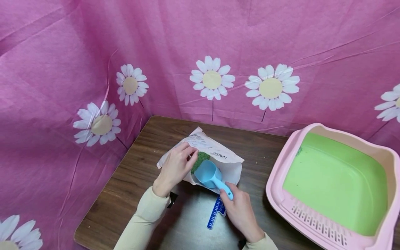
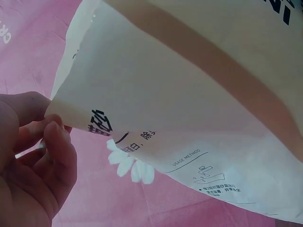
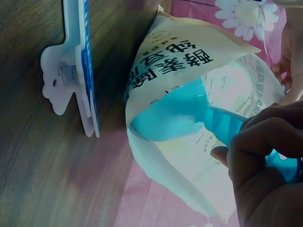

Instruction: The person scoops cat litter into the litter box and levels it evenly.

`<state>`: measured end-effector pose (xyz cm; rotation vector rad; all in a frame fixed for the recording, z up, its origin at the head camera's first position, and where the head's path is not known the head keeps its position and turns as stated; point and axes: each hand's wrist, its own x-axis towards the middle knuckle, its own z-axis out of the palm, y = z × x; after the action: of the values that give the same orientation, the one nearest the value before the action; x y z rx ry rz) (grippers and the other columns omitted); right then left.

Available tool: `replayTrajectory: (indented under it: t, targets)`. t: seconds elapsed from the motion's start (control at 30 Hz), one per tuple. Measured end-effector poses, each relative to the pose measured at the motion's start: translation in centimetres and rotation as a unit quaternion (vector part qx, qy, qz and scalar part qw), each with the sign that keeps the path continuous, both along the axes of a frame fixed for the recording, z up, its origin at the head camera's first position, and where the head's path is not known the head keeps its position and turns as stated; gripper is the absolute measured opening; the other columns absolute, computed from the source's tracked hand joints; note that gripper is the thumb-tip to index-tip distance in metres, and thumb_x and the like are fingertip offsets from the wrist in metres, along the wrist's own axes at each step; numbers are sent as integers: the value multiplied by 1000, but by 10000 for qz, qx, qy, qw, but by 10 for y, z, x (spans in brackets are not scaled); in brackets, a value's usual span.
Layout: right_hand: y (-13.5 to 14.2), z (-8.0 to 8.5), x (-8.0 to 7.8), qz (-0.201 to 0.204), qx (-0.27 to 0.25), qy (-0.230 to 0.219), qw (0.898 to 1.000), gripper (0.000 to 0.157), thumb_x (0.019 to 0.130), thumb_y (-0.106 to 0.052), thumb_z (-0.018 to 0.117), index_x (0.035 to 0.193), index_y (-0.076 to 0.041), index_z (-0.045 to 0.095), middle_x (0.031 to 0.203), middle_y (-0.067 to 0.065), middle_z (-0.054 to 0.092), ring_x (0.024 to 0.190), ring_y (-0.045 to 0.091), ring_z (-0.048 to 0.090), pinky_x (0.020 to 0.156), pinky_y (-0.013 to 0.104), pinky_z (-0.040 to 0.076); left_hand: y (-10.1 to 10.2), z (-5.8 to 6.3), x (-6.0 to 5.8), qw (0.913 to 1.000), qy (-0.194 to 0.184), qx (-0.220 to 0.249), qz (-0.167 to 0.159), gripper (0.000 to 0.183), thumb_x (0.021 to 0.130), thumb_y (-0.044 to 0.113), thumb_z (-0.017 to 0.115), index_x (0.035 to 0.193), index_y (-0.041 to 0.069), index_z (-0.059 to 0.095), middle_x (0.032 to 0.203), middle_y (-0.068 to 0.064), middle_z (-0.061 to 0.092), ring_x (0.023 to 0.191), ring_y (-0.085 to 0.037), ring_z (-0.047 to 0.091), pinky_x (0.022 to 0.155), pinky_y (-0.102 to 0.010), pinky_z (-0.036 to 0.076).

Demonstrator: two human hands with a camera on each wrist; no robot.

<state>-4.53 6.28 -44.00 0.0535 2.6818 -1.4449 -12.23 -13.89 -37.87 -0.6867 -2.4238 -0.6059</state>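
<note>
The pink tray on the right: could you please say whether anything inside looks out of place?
Yes, slightly: a small dark patch on the far-left inside of the tray stands out against plain green. It resembles the granules in the bag, but is too small to be sure.

The table [image 1: 137, 173] fills the lower part of the head view, the curtain [image 1: 175, 41] behind it; the bag [image 1: 204, 143] lies near centre, granules [image 1: 202, 158] inside; the scoop [image 1: 207, 173] sits in its mouth, handle towards lower right; the clip [image 1: 214, 213] lies below, left of the right hand [image 1: 240, 210]; the tray [image 1: 275, 187] stands at far right.
</note>
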Motion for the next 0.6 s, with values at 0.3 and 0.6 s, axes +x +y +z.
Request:
replayTrajectory:
  t: [0.3, 0.6]
  targets:
    - [0, -5, -1, -93, -458, -290, 9985, 33, 94, -16, 59, 124, -2, 62, 68, 1, 58, 52, 10, 52, 51, 22, 44, 0, 0, 0, 10000, -53, -47, -24, 9, 88, 11, 65, 83, 8, 72, 73, 1, 56, 60, -7, 48, 53, -19, 41]
    - [2, -13, -4, -137, -1244, -606, 9903, 34, 97, -15, 55, 127, 0, 58, 72, 10, 62, 50, 15, 56, 47, 27, 50, 0, -2, 0, 9997, 40, -221, 91, 10, 88, 14, 64, 83, 12, 73, 73, 3, 58, 59, -6, 49, 52, -21, 41]
